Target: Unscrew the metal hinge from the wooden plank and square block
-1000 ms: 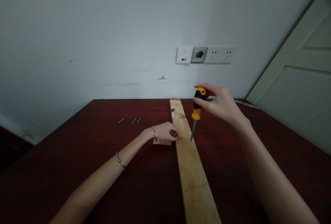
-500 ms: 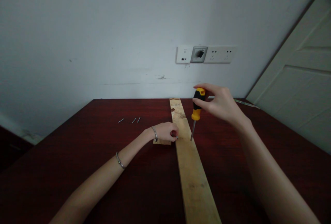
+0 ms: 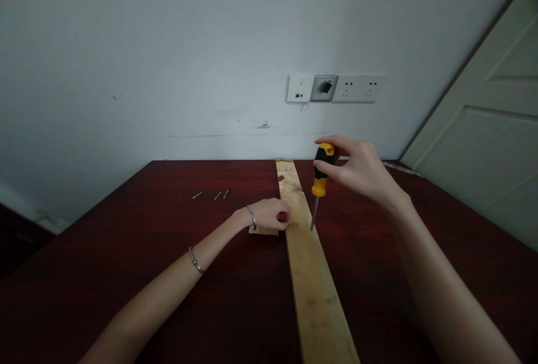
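A long wooden board (image 3: 314,274) runs away from me across the dark red table. My right hand (image 3: 357,170) grips the yellow and black handle of a screwdriver (image 3: 319,184), which points down at the board's right edge; whether its tip touches the wood I cannot tell. At the board's left edge, my left hand (image 3: 271,213) is closed in a pinch, with the small metal end of a screw (image 3: 288,223) showing at the fingertips. Beneath that hand lies a short wooden piece (image 3: 264,231), largely covered by it.
Three loose screws (image 3: 218,196) lie on the table (image 3: 189,319) to the left. Behind the table rises a white wall (image 3: 189,72) with a row of sockets (image 3: 357,88). A white door (image 3: 483,128) stands at the right, and a thin strip (image 3: 401,168) lies near the back right edge.
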Available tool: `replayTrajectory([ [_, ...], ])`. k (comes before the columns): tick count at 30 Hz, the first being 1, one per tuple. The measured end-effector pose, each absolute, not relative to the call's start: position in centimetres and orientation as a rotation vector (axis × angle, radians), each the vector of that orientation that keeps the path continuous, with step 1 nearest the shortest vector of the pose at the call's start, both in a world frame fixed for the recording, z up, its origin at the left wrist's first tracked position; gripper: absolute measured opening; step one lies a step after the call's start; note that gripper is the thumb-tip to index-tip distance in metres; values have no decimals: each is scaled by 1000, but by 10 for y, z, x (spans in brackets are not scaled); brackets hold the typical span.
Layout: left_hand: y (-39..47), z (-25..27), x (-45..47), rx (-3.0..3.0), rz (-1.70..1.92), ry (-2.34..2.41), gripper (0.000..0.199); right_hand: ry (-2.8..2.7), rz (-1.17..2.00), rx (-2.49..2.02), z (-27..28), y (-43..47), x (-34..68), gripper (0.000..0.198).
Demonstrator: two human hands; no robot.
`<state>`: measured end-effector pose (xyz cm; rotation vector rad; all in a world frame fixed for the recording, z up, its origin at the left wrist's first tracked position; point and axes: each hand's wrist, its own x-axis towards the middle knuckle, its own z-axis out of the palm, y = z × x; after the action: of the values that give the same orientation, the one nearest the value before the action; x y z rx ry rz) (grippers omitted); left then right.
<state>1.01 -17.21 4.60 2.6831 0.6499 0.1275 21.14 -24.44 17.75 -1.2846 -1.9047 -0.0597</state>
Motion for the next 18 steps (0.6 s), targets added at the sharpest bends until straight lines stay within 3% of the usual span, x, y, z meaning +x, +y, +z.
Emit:
replayTrajectory([
  [18, -166, 46, 6, 2555, 337, 566, 7, -1888, -55, -1291, 178, -245, 214, 38],
])
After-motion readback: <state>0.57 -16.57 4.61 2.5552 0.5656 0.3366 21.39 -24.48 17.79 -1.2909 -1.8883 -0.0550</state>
